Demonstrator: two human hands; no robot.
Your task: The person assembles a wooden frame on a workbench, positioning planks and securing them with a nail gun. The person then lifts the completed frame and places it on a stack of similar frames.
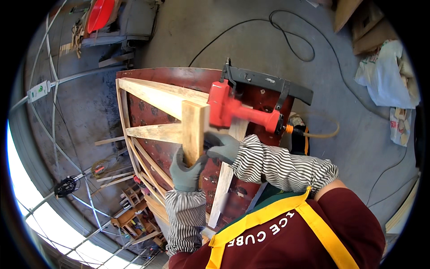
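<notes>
A short, thick wooden block stands out over the work surface, its pale end toward me. My left hand, in a grey glove, is closed round its lower end, with the thumb along the side. From the right, my gloved right hand closes on the block's lower right edge; some of its fingertips are hidden. Just beyond the hands, a red nail gun with a long black magazine lies across the dark red board. Neither hand touches the gun.
Pale wooden strips fan across the board, with curved strips along its left side. An amber hose loops from the gun. A black cable coils over the grey floor. White bags lie at the right.
</notes>
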